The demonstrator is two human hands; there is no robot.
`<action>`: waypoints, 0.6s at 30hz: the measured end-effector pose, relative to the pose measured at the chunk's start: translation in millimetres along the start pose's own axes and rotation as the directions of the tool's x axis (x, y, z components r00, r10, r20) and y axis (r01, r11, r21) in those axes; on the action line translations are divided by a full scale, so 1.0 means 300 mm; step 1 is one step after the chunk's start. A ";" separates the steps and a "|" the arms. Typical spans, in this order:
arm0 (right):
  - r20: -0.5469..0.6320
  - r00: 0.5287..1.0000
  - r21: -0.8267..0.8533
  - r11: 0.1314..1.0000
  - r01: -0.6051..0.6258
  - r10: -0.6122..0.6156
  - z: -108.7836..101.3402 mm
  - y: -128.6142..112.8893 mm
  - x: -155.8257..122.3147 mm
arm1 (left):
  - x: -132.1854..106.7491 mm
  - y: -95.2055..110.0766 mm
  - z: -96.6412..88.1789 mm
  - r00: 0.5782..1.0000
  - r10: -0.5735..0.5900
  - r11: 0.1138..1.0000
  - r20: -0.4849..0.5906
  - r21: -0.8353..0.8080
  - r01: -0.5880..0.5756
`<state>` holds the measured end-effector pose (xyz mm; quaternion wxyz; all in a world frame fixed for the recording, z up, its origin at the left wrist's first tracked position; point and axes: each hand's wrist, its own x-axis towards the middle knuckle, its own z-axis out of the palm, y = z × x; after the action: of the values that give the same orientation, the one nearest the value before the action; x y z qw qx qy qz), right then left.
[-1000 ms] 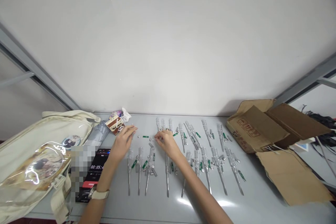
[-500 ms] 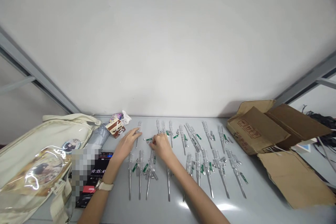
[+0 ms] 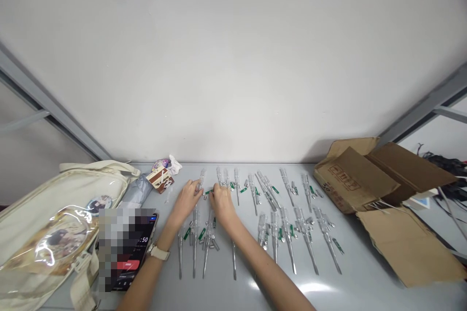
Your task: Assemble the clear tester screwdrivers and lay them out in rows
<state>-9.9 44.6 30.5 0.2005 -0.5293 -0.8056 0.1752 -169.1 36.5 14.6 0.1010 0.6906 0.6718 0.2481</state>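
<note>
My left hand (image 3: pixel 188 199) is at the back left of the grey table, fingers closed on a clear-handled tester screwdriver (image 3: pixel 202 178); its handle end shows beyond the fingertips. Just to the right, my right hand (image 3: pixel 222 204) has its fingers bent down and drawn together over the table. Whatever is in them is hidden. Between both hands lie a green label strip (image 3: pixel 208 192) and small metal bits. Several more tester screwdrivers (image 3: pixel 238 182) lie beyond and beside the right hand. A front row, including one screwdriver (image 3: pixel 195 238), lies below the hands, with green strips and metal pieces alongside.
At left are a cream bag (image 3: pixel 109 175), a phone (image 3: pixel 140 252) with a timer, a grey wrapped item (image 3: pixel 136 192) and a brown card (image 3: pixel 160 178). An open cardboard box (image 3: pixel 343 180) stands at right. The wall (image 3: pixel 233 82) bounds the back.
My left hand has moved right, carrying the tester screwdriver closer to my right hand. My right hand stays near the same spot, its fingers bent lower.
</note>
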 end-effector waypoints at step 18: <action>0.035 0.995 0.076 0.993 0.093 -0.096 -0.018 0.028 0.097 | 0.048 0.039 0.060 0.998 0.029 0.999 -0.061 -0.016 -0.030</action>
<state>-11.1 74.9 34.9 0.2125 -0.4795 -0.8263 0.2055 -150.4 53.2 7.6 0.0827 0.6917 0.6623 0.2760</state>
